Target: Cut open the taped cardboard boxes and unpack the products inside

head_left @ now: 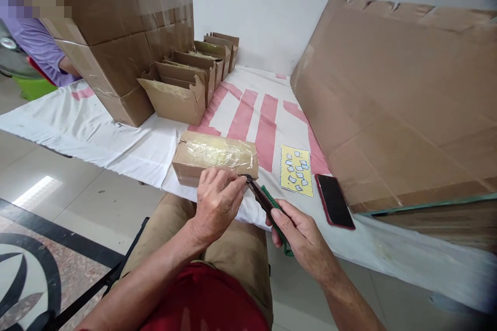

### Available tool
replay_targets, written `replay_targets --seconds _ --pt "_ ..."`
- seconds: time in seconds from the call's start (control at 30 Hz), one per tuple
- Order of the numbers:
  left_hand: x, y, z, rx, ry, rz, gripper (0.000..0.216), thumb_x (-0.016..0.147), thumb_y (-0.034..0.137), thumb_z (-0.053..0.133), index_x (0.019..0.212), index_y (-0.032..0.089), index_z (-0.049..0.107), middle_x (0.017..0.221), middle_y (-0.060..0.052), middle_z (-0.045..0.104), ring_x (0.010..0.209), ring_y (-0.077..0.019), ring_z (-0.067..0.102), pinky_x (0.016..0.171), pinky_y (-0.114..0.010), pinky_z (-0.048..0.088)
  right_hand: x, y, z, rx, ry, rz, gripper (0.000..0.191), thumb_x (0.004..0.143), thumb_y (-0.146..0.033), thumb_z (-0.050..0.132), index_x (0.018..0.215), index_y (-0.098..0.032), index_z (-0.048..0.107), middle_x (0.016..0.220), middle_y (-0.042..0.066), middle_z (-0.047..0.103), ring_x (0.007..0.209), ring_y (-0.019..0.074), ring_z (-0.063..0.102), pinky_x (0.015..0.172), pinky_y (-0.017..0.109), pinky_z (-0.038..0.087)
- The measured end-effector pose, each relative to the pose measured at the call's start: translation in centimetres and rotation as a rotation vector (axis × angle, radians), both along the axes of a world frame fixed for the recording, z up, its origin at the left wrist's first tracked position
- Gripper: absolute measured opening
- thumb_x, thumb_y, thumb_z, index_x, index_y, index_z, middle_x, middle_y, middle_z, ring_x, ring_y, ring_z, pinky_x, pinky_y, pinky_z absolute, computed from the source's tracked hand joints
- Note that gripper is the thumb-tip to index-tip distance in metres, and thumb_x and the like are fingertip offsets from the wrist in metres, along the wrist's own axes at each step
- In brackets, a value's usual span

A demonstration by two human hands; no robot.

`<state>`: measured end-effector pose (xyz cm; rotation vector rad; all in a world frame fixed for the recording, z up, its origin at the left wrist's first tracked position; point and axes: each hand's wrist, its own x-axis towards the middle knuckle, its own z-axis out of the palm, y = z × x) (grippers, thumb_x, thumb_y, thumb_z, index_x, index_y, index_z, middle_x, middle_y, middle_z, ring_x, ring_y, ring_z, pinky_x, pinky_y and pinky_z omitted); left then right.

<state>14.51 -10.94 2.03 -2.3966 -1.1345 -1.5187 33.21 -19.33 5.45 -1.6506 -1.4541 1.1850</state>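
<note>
My right hand (pixel 298 232) is wrapped round a green-handled tool (pixel 264 199) with a long dark front part, which points up and left. The tool's exact kind is hard to tell. At its tip, my left hand (pixel 218 196) is closed with thumb and fingertips pinched together. Whatever lies in that pinch is too small to make out. Just behind my left fingers, a small cardboard box (pixel 186 168) lies at the table's front edge, with clear shiny tape across its top. My left hand covers part of its front side.
Several open cardboard boxes (pixel 176 101) stand in a row at the left, beside a stack of closed cartons (pixel 116 20). A large cardboard panel (pixel 407 93) leans at the right. A yellow card (pixel 296 170) and a phone (pixel 334 201) lie nearby. Another person's purple sleeve (pixel 39 44) shows far left.
</note>
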Motion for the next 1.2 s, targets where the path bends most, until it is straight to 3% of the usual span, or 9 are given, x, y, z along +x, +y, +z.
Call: replay_targets --seconds 0.27,0.7,0.8,0.9,1.0,1.2 --pt "0.3 0.4 0.1 0.039 0.082 0.005 0.012 0.097 0.015 0.061 0.091 0.02 0.069 0.082 -0.003 0.07 0.078 -0.0189 0.055 0.075 -0.036 0.038 -0.5 -0.4 0.6 0.053 -0.123 0.028 0.04 0.1 -0.057 0.044 0.084 -0.023 0.058 0.054 -0.004 0.056 0.049 0.0153 0.054 0.052 0.029 0.042" --pt "0.4 2.1 0.4 0.111 0.298 -0.132 0.019 0.093 0.011 0.056 0.077 0.019 0.062 0.076 -0.004 0.066 0.075 -0.0197 0.056 0.073 -0.037 0.038 0.0 -0.7 1.3 0.025 -0.212 0.027 0.037 0.1 -0.052 0.041 0.078 -0.024 0.053 0.055 -0.004 0.056 0.045 0.0134 0.05 0.049 0.027 0.039" --pt "0.6 2.0 0.6 -0.076 0.072 -0.156 0.017 0.087 0.01 0.057 0.074 0.02 0.062 0.074 -0.003 0.065 0.074 -0.0184 0.058 0.074 -0.034 0.043 0.5 -1.2 0.9 0.006 -0.132 0.034 0.041 0.101 -0.055 0.042 0.078 -0.023 0.053 0.062 -0.003 0.059 0.046 0.0113 0.05 0.05 0.026 0.04" --pt "0.7 1.0 1.2 -0.415 -0.258 -0.25 0.014 0.083 0.01 0.057 0.074 0.02 0.062 0.073 0.0 0.067 0.072 -0.0154 0.059 0.073 -0.03 0.046 1.4 -1.9 0.3 -0.007 -0.035 0.031 0.044 0.102 -0.059 0.044 0.082 -0.022 0.056 0.071 -0.002 0.061 0.05 0.0098 0.052 0.052 0.026 0.042" --pt "0.7 -0.2 1.7 -0.689 -0.455 -0.307 0.013 0.082 0.014 0.059 0.072 0.02 0.063 0.072 0.001 0.066 0.07 -0.0136 0.058 0.071 -0.027 0.045 2.0 -2.8 -0.3 -0.03 0.034 0.034 0.046 0.102 -0.061 0.046 0.085 -0.021 0.06 0.074 -0.002 0.061 0.051 0.0087 0.051 0.052 0.025 0.041" --pt "-0.8 -0.3 1.9 -0.943 -0.713 -0.281 0.013 0.08 0.028 0.069 0.07 0.019 0.067 0.071 0.001 0.063 0.069 -0.0126 0.051 0.069 -0.027 0.041 3.8 -4.8 -2.2 -0.059 0.133 -0.131 0.048 0.097 -0.066 0.051 0.088 -0.021 0.063 0.079 0.001 0.065 0.049 0.0099 0.051 0.049 0.025 0.039"
